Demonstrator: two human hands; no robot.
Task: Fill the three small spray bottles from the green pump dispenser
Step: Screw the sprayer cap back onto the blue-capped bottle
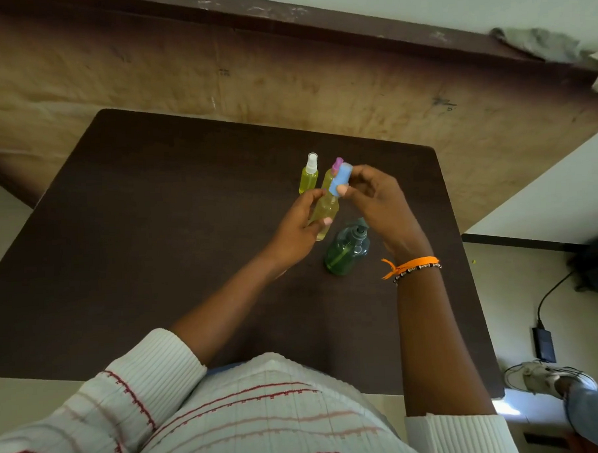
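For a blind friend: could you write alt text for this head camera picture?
A person's left hand holds a small yellow-filled spray bottle while the right hand grips its blue cap, above a dark table near a green pump dispenser.

Three spray bottles (308, 174) are clustered at frame centre on the table (154, 232), one held up between both hands; the pump dispenser (346, 250) is set just lower right.

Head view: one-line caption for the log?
Left hand holds a filled spray bottle while right hand grips its blue cap.
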